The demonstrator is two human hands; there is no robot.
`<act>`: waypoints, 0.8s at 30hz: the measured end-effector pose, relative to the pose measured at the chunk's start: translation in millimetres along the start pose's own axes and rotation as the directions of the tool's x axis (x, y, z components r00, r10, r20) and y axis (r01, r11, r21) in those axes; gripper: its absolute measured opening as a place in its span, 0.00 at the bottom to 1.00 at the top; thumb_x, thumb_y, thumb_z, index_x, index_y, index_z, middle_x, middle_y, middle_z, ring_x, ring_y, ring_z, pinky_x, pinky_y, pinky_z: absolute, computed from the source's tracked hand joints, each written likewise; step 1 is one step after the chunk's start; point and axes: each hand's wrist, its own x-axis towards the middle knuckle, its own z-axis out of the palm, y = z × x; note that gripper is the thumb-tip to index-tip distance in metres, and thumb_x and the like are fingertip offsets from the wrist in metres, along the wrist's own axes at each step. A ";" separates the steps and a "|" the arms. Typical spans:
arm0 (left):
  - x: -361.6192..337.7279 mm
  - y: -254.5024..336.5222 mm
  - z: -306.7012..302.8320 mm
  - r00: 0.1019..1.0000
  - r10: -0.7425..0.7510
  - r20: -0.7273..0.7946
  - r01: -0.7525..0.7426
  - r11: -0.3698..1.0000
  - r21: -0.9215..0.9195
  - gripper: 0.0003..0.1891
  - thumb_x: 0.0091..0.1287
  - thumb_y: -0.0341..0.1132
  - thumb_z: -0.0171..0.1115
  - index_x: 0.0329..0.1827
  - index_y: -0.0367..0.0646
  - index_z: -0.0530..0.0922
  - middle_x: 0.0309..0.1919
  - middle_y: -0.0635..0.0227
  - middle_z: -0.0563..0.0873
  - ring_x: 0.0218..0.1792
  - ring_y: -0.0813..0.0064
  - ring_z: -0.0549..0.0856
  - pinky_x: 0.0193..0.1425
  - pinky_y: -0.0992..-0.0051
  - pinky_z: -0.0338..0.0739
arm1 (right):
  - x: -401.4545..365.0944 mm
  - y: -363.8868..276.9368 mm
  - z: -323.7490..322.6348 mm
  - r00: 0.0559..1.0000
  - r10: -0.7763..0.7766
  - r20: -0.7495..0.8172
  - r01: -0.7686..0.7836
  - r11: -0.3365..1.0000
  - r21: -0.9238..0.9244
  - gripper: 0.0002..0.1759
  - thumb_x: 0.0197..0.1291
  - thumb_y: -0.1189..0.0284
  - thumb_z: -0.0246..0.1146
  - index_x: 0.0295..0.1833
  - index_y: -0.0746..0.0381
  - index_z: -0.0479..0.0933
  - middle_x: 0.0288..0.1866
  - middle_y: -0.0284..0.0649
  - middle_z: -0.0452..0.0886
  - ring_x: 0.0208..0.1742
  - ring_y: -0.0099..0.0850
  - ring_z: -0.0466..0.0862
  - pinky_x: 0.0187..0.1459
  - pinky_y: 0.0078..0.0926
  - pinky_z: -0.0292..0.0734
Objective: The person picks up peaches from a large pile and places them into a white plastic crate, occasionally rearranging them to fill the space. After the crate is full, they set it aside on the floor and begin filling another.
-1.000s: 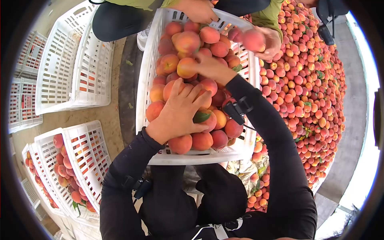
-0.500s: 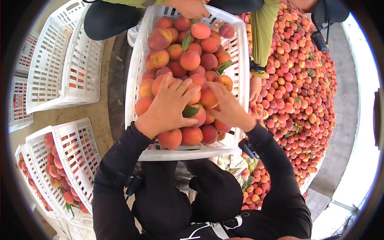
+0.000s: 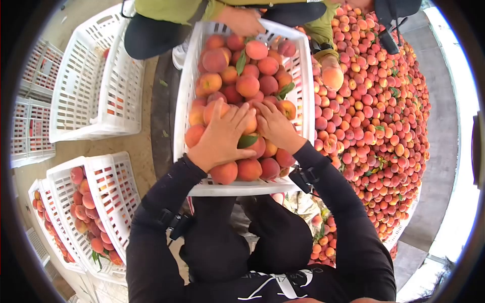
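A white plastic crate (image 3: 237, 191) full of red and yellow peaches (image 3: 247, 86) stands in front of me. My left hand (image 3: 222, 135) lies on the peaches with its fingers spread, the thumb beside a green leaf (image 3: 247, 141). Close by on the right, my right hand (image 3: 279, 127) rests over peaches near the crate's right side, fingers stretched forward. Neither hand lifts a peach. Some fruit beneath both palms is hidden.
Across from me, a co-worker's hand (image 3: 245, 21) is at the crate's far rim; the other side holds a peach (image 3: 332, 78). A large peach heap (image 3: 379, 116) lies right. White crates (image 3: 96, 126) stand left, and peach-filled crates (image 3: 113, 177) sit nearer.
My right hand has shifted up and left over the peaches, nearer my left hand. The co-worker's hand at the heap has come up with a peach. The whole view has shifted slightly.
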 end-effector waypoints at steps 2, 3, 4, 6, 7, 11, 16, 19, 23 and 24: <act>-2.8 -3.6 5.3 0.999 0.034 -0.031 -0.033 0.999 0.041 0.51 0.55 0.62 0.69 0.75 0.36 0.64 0.72 0.53 0.71 0.69 0.58 0.72 0.80 0.41 0.44 | -1.6 23.9 14.6 0.997 0.061 0.044 -0.070 0.974 0.218 0.23 0.66 0.67 0.59 0.66 0.62 0.73 0.66 0.52 0.74 0.60 0.50 0.80 0.58 0.43 0.78; -3.8 -3.8 6.2 0.997 0.052 -0.051 -0.049 0.997 0.053 0.52 0.55 0.64 0.68 0.75 0.35 0.64 0.72 0.53 0.70 0.69 0.59 0.72 0.79 0.40 0.44 | 17.9 16.7 4.9 0.999 0.036 0.039 -0.043 0.975 0.218 0.23 0.66 0.67 0.59 0.66 0.62 0.73 0.66 0.52 0.74 0.60 0.50 0.80 0.58 0.43 0.78; -1.6 -0.6 2.8 0.998 0.032 -0.053 -0.031 0.999 0.015 0.51 0.56 0.64 0.67 0.75 0.35 0.64 0.72 0.52 0.70 0.69 0.59 0.72 0.80 0.41 0.43 | 43.8 3.2 -16.3 0.993 0.117 0.030 -0.120 0.943 0.310 0.25 0.65 0.66 0.61 0.66 0.62 0.72 0.66 0.51 0.74 0.63 0.49 0.79 0.59 0.44 0.77; -2.8 0.9 1.7 0.999 0.014 -0.042 -0.013 1.000 0.010 0.51 0.56 0.64 0.66 0.75 0.34 0.64 0.72 0.51 0.70 0.69 0.58 0.73 0.80 0.41 0.43 | 92.6 -15.3 -35.3 0.987 0.157 -0.029 -0.131 0.902 0.412 0.30 0.60 0.67 0.66 0.69 0.59 0.71 0.66 0.49 0.74 0.67 0.46 0.76 0.61 0.44 0.76; -2.7 0.3 1.6 1.000 0.012 -0.028 -0.012 1.000 0.009 0.51 0.56 0.64 0.66 0.74 0.34 0.64 0.72 0.51 0.70 0.69 0.58 0.73 0.80 0.42 0.43 | 120.5 -17.6 -25.2 0.993 0.017 -0.114 0.020 0.947 0.321 0.32 0.58 0.68 0.67 0.69 0.58 0.70 0.67 0.48 0.74 0.66 0.47 0.76 0.61 0.44 0.77; -1.9 0.4 0.7 0.999 0.018 -0.036 -0.017 0.999 0.049 0.51 0.56 0.63 0.66 0.74 0.32 0.64 0.70 0.49 0.72 0.66 0.57 0.74 0.81 0.44 0.44 | 190.0 -4.8 21.4 0.969 -0.247 0.015 0.247 0.957 -0.152 0.37 0.55 0.70 0.68 0.72 0.54 0.67 0.67 0.47 0.72 0.65 0.52 0.75 0.62 0.45 0.77; -2.3 -1.7 0.0 1.000 -0.004 0.012 0.004 0.999 0.039 0.50 0.57 0.64 0.65 0.74 0.33 0.65 0.71 0.50 0.72 0.68 0.57 0.72 0.82 0.44 0.42 | 213.7 -7.7 5.7 0.959 -0.052 0.277 0.063 0.997 -0.033 0.40 0.53 0.71 0.70 0.73 0.53 0.66 0.67 0.44 0.73 0.66 0.46 0.76 0.61 0.43 0.78; -5.8 -2.4 3.2 1.000 0.016 0.011 -0.016 0.997 0.078 0.50 0.57 0.64 0.65 0.75 0.35 0.64 0.71 0.51 0.72 0.68 0.56 0.72 0.82 0.44 0.41 | 194.7 -23.5 0.5 0.975 -0.001 0.221 -0.103 0.884 0.456 0.40 0.52 0.63 0.71 0.72 0.56 0.66 0.68 0.50 0.73 0.67 0.46 0.77 0.64 0.39 0.75; -5.4 -3.6 6.3 1.000 0.007 0.021 -0.008 1.000 0.012 0.48 0.57 0.63 0.66 0.74 0.36 0.66 0.71 0.52 0.71 0.70 0.55 0.71 0.83 0.44 0.41 | 160.6 -64.8 -27.4 0.813 -0.048 0.580 -0.358 0.744 0.564 0.39 0.64 0.58 0.63 0.77 0.62 0.60 0.77 0.51 0.65 0.75 0.39 0.69 0.73 0.31 0.64; -5.6 -4.1 6.0 1.000 0.012 0.007 -0.012 1.000 0.006 0.48 0.58 0.62 0.66 0.73 0.36 0.66 0.71 0.52 0.71 0.71 0.54 0.70 0.83 0.44 0.42 | 160.3 -60.8 -25.3 0.806 -0.057 0.589 -0.379 0.716 0.586 0.36 0.73 0.56 0.55 0.80 0.59 0.55 0.77 0.45 0.64 0.76 0.36 0.66 0.74 0.31 0.62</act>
